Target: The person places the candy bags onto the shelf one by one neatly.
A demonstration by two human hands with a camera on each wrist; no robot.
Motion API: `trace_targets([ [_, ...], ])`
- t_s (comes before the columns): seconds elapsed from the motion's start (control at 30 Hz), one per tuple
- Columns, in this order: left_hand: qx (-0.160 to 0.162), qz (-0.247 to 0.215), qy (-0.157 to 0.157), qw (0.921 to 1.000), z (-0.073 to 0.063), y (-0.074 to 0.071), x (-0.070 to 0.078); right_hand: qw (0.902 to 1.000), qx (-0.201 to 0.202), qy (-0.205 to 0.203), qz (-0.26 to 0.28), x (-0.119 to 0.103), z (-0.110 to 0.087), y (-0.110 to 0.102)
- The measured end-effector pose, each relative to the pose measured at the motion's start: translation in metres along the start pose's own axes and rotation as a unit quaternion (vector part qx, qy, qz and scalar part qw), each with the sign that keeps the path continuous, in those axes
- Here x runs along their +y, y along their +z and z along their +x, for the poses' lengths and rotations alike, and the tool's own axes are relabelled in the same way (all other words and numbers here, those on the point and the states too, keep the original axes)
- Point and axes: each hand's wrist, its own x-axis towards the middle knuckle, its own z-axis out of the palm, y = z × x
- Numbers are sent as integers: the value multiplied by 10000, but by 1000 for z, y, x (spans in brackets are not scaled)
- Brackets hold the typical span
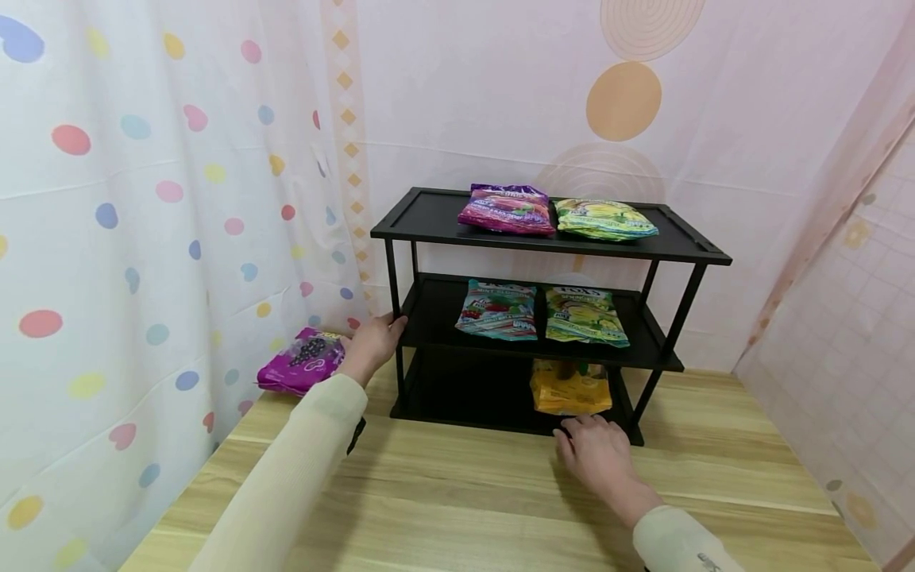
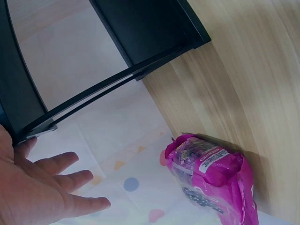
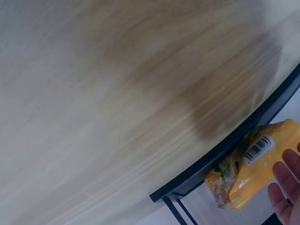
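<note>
A black three-tier shelf rack [image 1: 443, 250] stands on the wooden table. At its left side, my left hand [image 1: 373, 343] pinches the middle tier's edge by the front post with thumb and index finger; the other fingers [image 2: 77, 180] stretch out free. My right hand [image 1: 599, 454] is by the bottom tier's front edge, its fingers loosely bent and holding nothing. Right behind those fingers, an orange-yellow snack bag [image 1: 569, 389] lies on the bottom tier. Beyond my left wrist, a purple bag with a grape picture [image 1: 306, 361] lies on the table.
On the top tier lie a purple-pink bag [image 1: 509, 210] and a yellow-green bag [image 1: 604, 218]. The middle tier bears a light blue bag with red fruit [image 1: 497, 310] and another yellow-green bag [image 1: 584, 316]. A dotted curtain [image 1: 164, 191] hangs along the left, with pale cloth behind the rack.
</note>
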Motion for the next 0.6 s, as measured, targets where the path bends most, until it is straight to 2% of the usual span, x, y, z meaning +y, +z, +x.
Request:
trace_targets([
  [0.13, -5, -9, 17, 10000, 0, 0, -1, 9983, 550, -184, 85, 3, 4, -3],
  [0.6, 10, -67, 30, 10000, -1, 1, -1, 9860, 1585, -480, 178, 17, 23, -26],
])
